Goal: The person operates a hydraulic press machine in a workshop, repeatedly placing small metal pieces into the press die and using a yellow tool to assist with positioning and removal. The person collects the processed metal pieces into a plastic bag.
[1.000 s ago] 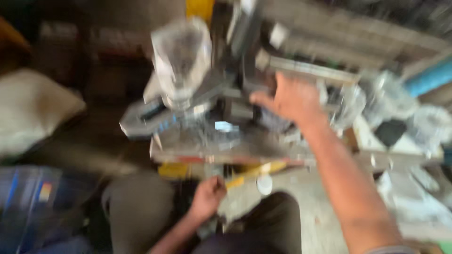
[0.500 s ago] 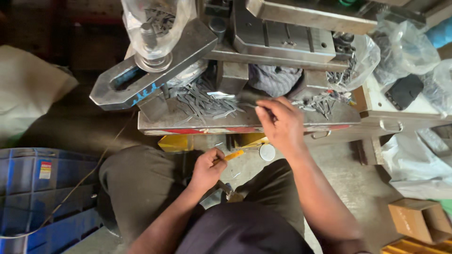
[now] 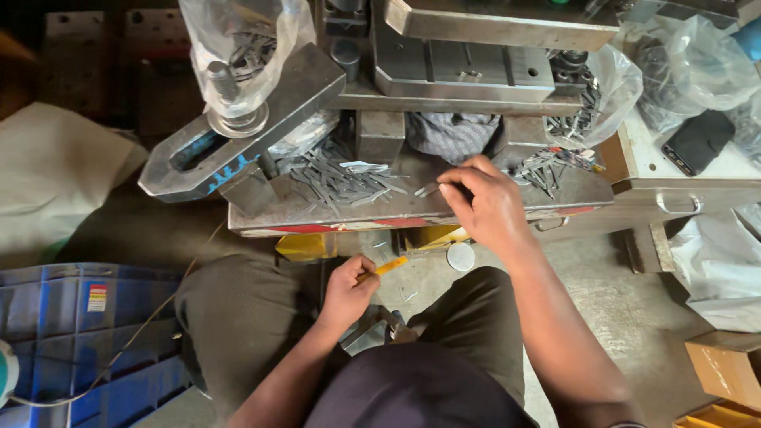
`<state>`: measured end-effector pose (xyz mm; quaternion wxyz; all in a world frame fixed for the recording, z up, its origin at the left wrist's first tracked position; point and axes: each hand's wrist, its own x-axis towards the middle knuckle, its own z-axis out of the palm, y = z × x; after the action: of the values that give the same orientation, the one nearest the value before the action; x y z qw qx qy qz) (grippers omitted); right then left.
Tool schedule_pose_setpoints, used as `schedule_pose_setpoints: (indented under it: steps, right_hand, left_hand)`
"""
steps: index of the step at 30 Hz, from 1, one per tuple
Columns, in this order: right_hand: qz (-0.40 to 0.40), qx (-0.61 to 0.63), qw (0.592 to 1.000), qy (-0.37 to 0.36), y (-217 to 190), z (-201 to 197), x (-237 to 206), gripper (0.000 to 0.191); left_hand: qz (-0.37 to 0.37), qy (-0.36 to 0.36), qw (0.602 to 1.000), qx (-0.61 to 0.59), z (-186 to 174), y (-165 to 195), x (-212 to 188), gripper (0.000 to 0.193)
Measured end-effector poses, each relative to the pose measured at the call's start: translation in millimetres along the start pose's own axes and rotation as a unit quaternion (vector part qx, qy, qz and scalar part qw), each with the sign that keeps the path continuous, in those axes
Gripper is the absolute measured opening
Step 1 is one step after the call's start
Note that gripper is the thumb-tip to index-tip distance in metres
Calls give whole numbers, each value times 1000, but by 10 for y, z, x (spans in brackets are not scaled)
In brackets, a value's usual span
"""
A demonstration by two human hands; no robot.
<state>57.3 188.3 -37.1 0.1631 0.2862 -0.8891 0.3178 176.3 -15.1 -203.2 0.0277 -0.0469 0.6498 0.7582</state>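
I sit in front of a metal press (image 3: 468,55) with a flat steel bed (image 3: 333,210). My right hand (image 3: 487,202) rests on the bed's front edge, fingertips pinched on a thin metal strip (image 3: 428,190). A heap of similar grey metal strips (image 3: 341,178) lies left of it, and a smaller heap (image 3: 547,166) lies to the right. My left hand (image 3: 349,289) is low between my knees, closed around a yellow stick-like tool (image 3: 390,267).
Clear plastic bags of strips hang at the upper left (image 3: 242,47) and upper right (image 3: 594,103). Blue crates (image 3: 79,333) stand at the left. A white side table (image 3: 682,170) carries a black phone (image 3: 697,141). Cardboard boxes (image 3: 725,368) sit at the lower right.
My right hand has come down from the press body to the bed's front edge and pinched a strip. My left hand stays low with the yellow tool. The view has steadied.
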Motion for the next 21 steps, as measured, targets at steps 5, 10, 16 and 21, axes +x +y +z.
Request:
schedule_pose_setpoints:
  steps: [5, 10, 16, 21]
  right_hand:
    - [37, 42, 998, 29, -44, -1, -122, 18]
    - [-17, -2, 998, 57, -203, 113, -247, 29]
    - [-69, -115, 988, 75, -247, 249, -356, 28]
    - [-68, -83, 988, 109, -160, 215, -484, 20]
  left_hand:
    - [-2, -18, 1000, -22, 61, -38, 37, 10]
    - [-17, -16, 1000, -17, 64, -55, 21, 10]
    - [-12, -17, 1000, -23, 36, -22, 1, 9]
    - [-5, -20, 999, -46, 37, -21, -6, 9]
